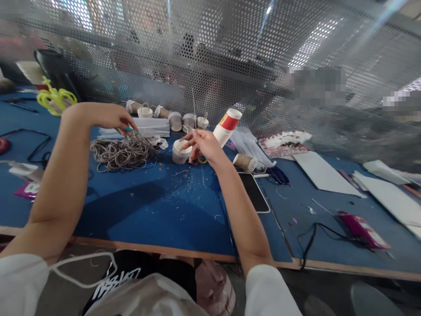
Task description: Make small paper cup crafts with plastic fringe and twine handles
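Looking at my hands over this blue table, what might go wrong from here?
The grey cord lies in a loose tangle by the left hand, so a strand might snag or knot if pulled. The stack of paper cups looks tilted and is close to the right hand, so a bump could topple it. The pale cup beside that hand might also get knocked over.

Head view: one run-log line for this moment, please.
left hand: at gray cord pile | right hand: at front cup | cup stack: tilted, beyond right hand
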The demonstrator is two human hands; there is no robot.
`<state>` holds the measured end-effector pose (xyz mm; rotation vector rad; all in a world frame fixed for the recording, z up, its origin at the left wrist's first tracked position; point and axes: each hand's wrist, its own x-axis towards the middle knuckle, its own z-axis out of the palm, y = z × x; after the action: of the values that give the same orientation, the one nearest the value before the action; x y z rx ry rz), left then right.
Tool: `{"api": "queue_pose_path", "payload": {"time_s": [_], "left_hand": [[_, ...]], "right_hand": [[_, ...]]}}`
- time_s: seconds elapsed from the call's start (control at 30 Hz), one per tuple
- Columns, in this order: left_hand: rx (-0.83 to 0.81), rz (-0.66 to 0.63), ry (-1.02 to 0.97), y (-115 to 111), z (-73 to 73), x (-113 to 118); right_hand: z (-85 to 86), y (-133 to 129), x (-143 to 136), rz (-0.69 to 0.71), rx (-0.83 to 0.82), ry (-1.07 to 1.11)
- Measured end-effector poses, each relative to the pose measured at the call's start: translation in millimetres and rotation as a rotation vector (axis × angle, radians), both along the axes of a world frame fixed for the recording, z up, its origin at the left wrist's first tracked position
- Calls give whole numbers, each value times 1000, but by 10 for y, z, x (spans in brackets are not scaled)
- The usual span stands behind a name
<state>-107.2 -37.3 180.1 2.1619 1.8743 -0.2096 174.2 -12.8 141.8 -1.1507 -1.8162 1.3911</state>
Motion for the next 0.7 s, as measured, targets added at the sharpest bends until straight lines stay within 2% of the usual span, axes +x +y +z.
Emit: {"api": "queue_pose_path", "payload": {"time_s": [0.13, 0.3, 0.37, 0.47, 0.57, 0.7], "left_hand": [[121, 49, 50, -94, 78, 30], [285, 7, -134, -87, 67, 288], [264, -62, -269, -58, 28, 413], [128, -132, -454, -27, -37, 571], [141, -146, -461, -9, -84, 663], [226, -254, -356, 27, -116, 699]], "right_hand": [[-190, -27, -174, -38, -14, 85], [-351, -26, -259, -66, 63, 118], [-371, -31, -269, -109, 115, 147], [-381, -50, -287, -164, 142, 195], [-399, -72, -313, -84, 88, 262], [-456, -87, -345, 10, 66, 298]]}}
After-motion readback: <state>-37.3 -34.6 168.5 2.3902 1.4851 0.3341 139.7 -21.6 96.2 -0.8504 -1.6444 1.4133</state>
